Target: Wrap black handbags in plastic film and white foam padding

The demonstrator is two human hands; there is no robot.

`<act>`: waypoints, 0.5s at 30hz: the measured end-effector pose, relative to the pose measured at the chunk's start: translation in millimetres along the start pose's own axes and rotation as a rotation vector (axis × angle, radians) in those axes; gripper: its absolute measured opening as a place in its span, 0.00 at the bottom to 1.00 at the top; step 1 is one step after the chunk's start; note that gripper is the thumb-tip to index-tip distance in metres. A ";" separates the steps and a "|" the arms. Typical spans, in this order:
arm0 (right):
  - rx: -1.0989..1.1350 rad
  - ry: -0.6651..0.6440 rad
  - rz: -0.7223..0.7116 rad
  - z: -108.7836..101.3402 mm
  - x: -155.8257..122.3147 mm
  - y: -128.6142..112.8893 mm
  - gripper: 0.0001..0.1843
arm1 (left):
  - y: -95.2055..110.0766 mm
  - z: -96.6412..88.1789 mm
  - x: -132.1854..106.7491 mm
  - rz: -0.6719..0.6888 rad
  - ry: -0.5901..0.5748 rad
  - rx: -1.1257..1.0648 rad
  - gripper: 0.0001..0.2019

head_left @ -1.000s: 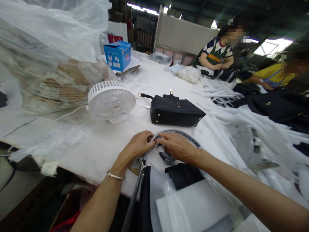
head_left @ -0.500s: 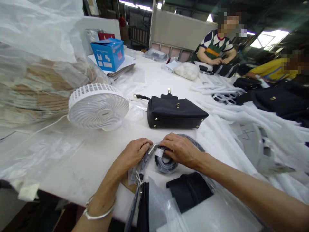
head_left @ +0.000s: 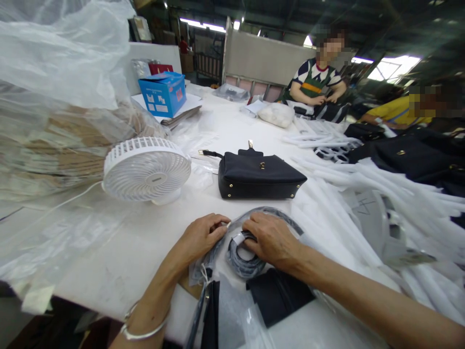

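My left hand point(head_left: 205, 235) is closed, thumb against fingers, on a dark plastic-wrapped strap point(head_left: 214, 252) that runs down toward the table edge. My right hand point(head_left: 272, 237) has its fingers curled over a plastic-wrapped coil point(head_left: 241, 264), dark like a rolled strap, with a white label near its top. Another length of wrapped strap point(head_left: 269, 211) arches behind that hand. Under the right wrist lies a black flat piece point(head_left: 278, 293), partly hidden by the arm. Beyond both hands a black handbag point(head_left: 259, 177) rests on its back, metal feet toward me.
A white fan point(head_left: 147, 169) stands left on the white table point(head_left: 119, 252), beside plastic-covered stacks point(head_left: 69, 131). Farther back is a blue box point(head_left: 163, 94). White padding strips point(head_left: 337, 194) and black bags point(head_left: 399, 150) fill the right. Two people sit across the table.
The coil has come slightly nearer to me, with my right hand still on it. My left hand keeps nearly the same place. The whole view has tilted a little upward.
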State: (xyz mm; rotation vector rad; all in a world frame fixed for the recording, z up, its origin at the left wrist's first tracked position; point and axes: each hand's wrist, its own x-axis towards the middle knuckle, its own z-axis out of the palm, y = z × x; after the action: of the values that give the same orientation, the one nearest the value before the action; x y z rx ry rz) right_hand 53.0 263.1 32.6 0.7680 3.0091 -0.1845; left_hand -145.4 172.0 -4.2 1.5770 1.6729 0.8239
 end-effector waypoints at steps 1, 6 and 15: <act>0.010 -0.013 0.016 0.9 -0.4 0.0 0.06 | -0.4 0.5 0.2 -0.005 -0.003 0.000 0.16; 0.095 0.003 0.050 8.1 15.2 -1.0 0.10 | -4.1 1.1 2.0 0.018 0.026 0.002 0.15; -0.006 0.011 0.037 0.6 30.0 -10.0 0.10 | 8.0 9.0 12.9 -0.174 -0.042 0.437 0.20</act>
State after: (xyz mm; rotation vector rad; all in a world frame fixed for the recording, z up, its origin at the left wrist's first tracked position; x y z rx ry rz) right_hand 21.9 268.5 31.3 0.8269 3.0019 -0.1712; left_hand -133.8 185.3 -3.5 1.6811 2.0216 0.3456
